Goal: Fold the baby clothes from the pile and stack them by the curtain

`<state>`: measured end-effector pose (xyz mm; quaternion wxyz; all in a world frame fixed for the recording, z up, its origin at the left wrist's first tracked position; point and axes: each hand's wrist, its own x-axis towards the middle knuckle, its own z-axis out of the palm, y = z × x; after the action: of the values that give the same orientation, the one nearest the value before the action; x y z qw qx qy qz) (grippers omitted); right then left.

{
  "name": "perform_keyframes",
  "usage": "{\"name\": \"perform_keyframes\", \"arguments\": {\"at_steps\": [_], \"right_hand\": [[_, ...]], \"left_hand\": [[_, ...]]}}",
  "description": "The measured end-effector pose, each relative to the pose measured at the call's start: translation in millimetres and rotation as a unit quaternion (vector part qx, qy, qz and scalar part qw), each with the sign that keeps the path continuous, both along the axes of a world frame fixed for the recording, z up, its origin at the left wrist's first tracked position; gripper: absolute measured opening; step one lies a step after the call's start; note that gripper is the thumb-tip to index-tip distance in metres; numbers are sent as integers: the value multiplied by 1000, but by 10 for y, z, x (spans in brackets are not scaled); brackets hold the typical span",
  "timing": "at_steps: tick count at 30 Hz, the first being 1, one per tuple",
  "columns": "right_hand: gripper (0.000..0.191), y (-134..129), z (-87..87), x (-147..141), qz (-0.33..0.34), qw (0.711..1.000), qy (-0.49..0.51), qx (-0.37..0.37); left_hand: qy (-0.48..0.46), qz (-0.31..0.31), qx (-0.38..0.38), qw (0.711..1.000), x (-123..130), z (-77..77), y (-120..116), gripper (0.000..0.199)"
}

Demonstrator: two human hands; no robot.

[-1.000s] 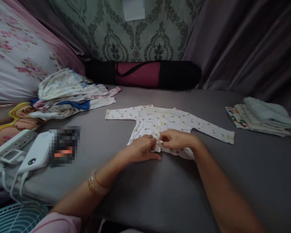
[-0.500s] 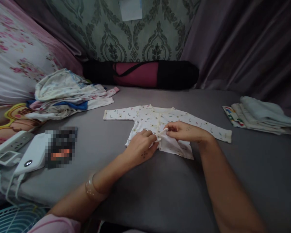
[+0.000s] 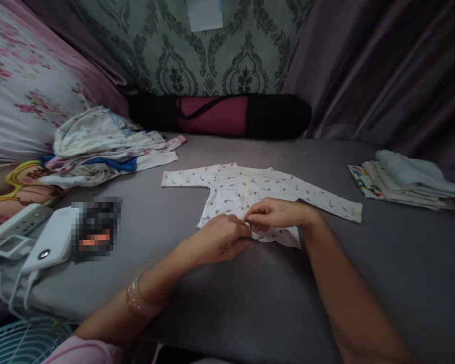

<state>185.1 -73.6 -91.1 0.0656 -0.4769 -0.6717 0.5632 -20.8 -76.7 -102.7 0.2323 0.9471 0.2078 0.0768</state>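
Note:
A small white baby shirt [image 3: 227,189] with a scattered print and pale yellow trim lies spread out, both sleeves stretched to the sides. At the lower end of its front opening, my left hand [image 3: 223,235] is closed on the hem. My right hand [image 3: 275,213] meets it there from the right, its thumb and fingers pinching the front edge of the shirt. The fingertips of both hands nearly touch, and the bit of cloth between them is mostly hidden.
Crumpled clothes [image 3: 102,146] lie at the left, with folded cloths [image 3: 409,179] at the right. A white power bank [image 3: 51,242] and a power strip [image 3: 18,227] with cables sit left. Behind lies a black and maroon bag [image 3: 220,116]. A fan grille [image 3: 26,344] is lower left.
My right hand has come down and left toward my left hand. The lifted front flap of the shirt now lies flat, printed side up, and my left hand has shifted slightly downward.

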Motion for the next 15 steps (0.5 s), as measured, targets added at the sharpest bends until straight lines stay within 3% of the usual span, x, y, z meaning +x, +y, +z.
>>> {"name": "perform_keyframes", "arguments": {"at_steps": [3,6,10,12,15], "right_hand": [[32,-18,71,99,-78,997,18,6],[28,-138,99,340,-215,976,6,23],[29,-490,-75,696,-376,923,-79,-35],[30,-686,-188,789,-413,901,-105,-83],[31,-894,-274,772,-430,890,-106,-107]], "left_hand": [[-31,92,-88,991,-168,127,158,31],[-34,212,-79,974,-453,116,314,33],[-1,277,-121,953,-896,-131,375,41],[4,272,-169,947,-1038,-286,354,49],[6,268,-172,948,-1084,-453,312,49]]}}
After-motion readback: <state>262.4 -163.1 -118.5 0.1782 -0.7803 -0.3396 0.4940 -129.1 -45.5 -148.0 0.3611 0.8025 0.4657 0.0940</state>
